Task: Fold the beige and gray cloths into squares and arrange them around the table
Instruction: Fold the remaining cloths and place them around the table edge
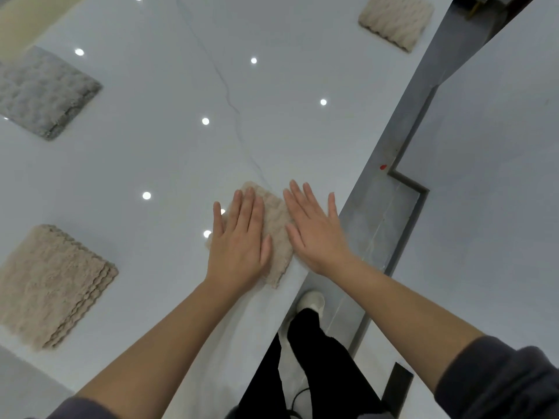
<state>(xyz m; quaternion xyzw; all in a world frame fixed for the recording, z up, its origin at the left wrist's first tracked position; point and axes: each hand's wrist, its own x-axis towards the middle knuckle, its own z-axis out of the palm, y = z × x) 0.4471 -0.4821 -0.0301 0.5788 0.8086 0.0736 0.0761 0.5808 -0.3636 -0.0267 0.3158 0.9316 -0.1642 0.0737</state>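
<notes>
- Nearest you, your dark gray sleeves (508, 385) are pushed up and both forearms are bare, reaching forward over the white table (151, 152)
- Below the table's right edge you see your black trousers (317, 358) and one pale shoe (311, 300) on the gray floor (387, 225)
- Your left hand (239, 240) lies flat, palm down, on the folded beige cloth (276, 225), fingers straight and close together; it presses and grasps nothing
- Your right hand (314, 234) is also flat and released, fingers straight and spread, lying over the right side of the same cloth; it is slightly blurred, so you cannot tell how firmly it touches
- The folded beige cloth sits on the table just beside its right edge, between and under your two hands, with one corner pointing away from you and one toward you
- To your left, well apart from the hands, a beige stack (51, 285) of several folded cloths lies on the table, its wavy edges lined up
- Farther off on the left lies a gray cloth (42, 92), folded into a square
- At the far right, near the table's edge, a far beige cloth (396, 22) lies folded into a square
- Small bright spots of light reflect in the glossy tabletop between the cloths
</notes>
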